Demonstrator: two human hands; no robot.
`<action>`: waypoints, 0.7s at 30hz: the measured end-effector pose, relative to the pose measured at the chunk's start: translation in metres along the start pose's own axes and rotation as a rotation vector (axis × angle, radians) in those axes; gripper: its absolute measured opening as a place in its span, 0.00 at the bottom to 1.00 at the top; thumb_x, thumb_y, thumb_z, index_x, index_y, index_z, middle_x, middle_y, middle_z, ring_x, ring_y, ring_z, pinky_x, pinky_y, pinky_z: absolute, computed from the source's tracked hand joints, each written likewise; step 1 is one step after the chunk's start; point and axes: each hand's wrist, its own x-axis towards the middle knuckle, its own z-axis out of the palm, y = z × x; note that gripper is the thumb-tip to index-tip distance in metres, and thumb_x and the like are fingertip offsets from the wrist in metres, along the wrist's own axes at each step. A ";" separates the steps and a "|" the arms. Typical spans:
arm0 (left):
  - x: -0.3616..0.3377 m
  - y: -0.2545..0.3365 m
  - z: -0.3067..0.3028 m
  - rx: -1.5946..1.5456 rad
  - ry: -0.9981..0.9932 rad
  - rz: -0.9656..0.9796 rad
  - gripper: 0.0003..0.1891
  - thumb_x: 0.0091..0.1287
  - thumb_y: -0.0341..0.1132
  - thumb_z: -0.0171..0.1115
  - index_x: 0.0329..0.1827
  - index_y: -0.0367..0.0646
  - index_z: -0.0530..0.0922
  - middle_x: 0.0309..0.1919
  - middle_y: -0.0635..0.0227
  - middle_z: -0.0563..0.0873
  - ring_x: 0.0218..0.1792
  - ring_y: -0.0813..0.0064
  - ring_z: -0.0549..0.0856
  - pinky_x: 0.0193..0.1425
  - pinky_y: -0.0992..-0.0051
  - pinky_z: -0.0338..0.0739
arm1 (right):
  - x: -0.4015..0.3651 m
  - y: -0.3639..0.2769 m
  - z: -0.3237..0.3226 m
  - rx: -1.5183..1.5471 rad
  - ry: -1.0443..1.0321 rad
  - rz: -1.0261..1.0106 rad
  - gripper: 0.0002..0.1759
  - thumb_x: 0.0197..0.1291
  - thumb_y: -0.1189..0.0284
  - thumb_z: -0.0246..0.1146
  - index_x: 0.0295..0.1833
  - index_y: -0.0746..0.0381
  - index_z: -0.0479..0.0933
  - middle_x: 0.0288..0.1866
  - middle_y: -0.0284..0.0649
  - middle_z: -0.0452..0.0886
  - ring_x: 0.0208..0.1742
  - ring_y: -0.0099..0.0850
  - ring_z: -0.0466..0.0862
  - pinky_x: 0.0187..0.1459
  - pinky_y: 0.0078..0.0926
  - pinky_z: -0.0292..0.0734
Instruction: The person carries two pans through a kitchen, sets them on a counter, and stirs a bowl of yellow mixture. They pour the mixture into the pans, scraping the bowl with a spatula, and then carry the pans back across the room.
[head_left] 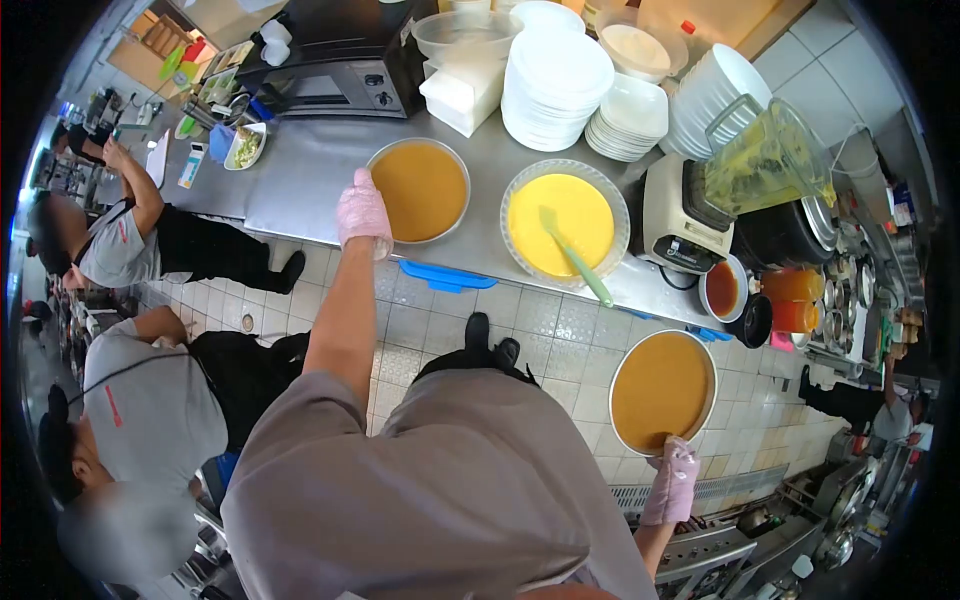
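Gripping, left hand [364, 215]: round pan [467, 190] of smooth brown mixture [418, 190], on counter [305, 190].
Right hand [674, 482]: closed on second pan [613, 392], equally brown inside.

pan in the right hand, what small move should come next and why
I'd probably bring the pan slowly in towards the counter, keeping it level: the right hand alone grips it at one side, it is out over the floor, and brown filling covers it inside.

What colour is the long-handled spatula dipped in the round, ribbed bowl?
The long-handled spatula is pale green, seen best in the head view.
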 end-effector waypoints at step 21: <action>0.094 -0.115 0.004 0.117 0.100 0.290 0.09 0.78 0.29 0.55 0.56 0.41 0.79 0.47 0.47 0.90 0.51 0.46 0.91 0.56 0.53 0.88 | -0.059 0.081 0.262 0.077 -0.206 -0.156 0.15 0.73 0.64 0.71 0.45 0.69 0.84 0.36 0.51 0.87 0.40 0.29 0.89 0.40 0.33 0.90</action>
